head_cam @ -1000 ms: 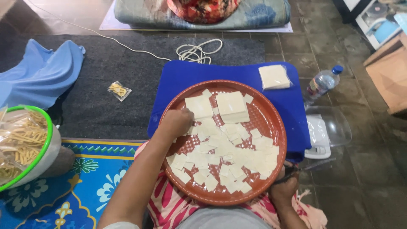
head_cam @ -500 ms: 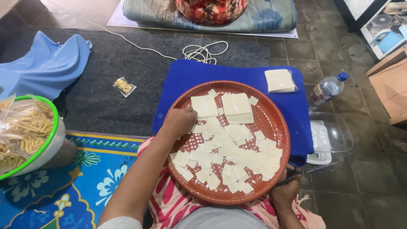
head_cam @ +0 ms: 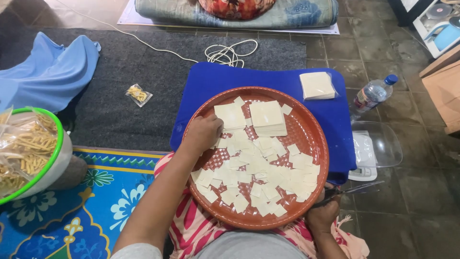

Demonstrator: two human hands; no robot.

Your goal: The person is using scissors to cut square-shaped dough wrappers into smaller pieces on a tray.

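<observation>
Clear small packet (head_cam: pixel 137 94) lies on grey mat; left hand (head_cam: pixel 203 134) pinches dough squares (head_cam: pixel 254 168), right hand (head_cam: pixel 322 213) grips scissors (head_cam: pixel 352 190).

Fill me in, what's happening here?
A person sits on the floor with a round brown tray resting on a blue board. The left hand reaches into the small cut dough squares near two uncut stacks. The right hand holds scissors at the tray's edge. Another stack of sheets sits on the board beyond the tray.

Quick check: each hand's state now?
Left hand: curled on the cut dough squares in the tray.
Right hand: shut on scissors.
</observation>
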